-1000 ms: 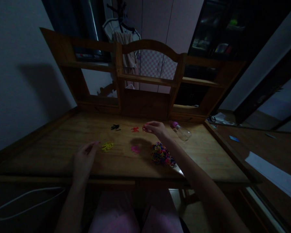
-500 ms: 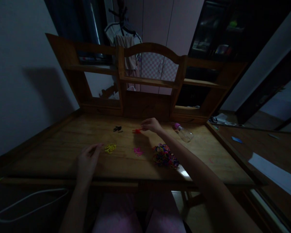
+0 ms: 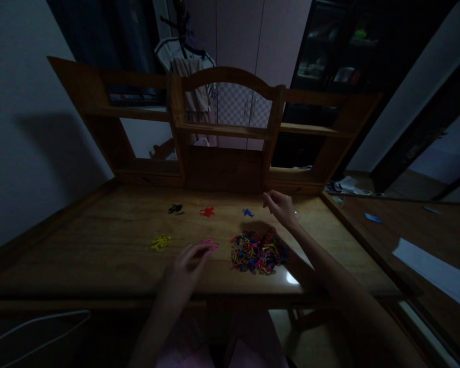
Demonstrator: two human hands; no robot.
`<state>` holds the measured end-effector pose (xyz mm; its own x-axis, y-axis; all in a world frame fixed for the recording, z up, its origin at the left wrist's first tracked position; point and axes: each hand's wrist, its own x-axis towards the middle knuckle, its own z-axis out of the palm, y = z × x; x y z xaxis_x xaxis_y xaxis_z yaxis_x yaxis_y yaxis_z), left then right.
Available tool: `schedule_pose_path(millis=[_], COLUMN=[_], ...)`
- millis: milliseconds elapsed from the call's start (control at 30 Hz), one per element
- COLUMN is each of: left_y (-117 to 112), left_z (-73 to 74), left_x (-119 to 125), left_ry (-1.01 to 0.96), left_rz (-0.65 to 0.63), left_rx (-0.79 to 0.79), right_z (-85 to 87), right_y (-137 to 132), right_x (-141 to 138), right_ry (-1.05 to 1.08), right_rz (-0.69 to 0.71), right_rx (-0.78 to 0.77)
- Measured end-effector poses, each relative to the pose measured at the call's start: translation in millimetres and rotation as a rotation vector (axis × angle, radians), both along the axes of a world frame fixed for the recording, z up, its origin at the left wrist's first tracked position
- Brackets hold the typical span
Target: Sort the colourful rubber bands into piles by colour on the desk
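My left hand is in a pinch at the near side of the small pink pile of rubber bands; whatever lies between its fingertips is too small to make out. Over the desk's right part, my right hand has its fingers curled together, just right of a few blue rubber bands. Any band in those fingers is hidden. Below it lies a large mixed heap of coloured rubber bands. Small piles of red bands, black bands and yellow bands lie apart to the left.
The wooden desk has a raised shelf unit along its back. A clear bottle lies mostly hidden behind my right hand. White paper rests on the surface to the right. A white cable hangs at lower left.
My left hand has moved right, from beside the yellow bands to the pink ones. My right hand has moved right, from the red pile past the blue bands, which now show on the desk.
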<state>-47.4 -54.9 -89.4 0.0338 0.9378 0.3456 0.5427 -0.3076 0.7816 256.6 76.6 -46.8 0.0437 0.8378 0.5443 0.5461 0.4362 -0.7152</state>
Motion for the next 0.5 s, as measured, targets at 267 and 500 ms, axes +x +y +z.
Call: schedule_pose_path(millis=[267,500], left_y=[27.3,26.2], left_z=[1.6,9.5], left_x=[70.9,110.5], left_ry=[0.183,0.219], left_rz=[-0.205,-0.324], left_rx=[0.045,0.043], right_z=[-23.3,-21.4], right_y=[-12.1,-9.0], right_x=[10.5,16.1], right_ry=[-0.090,-0.109], right_rz=[-0.068,-0.182], right_rx=[0.072,0.140])
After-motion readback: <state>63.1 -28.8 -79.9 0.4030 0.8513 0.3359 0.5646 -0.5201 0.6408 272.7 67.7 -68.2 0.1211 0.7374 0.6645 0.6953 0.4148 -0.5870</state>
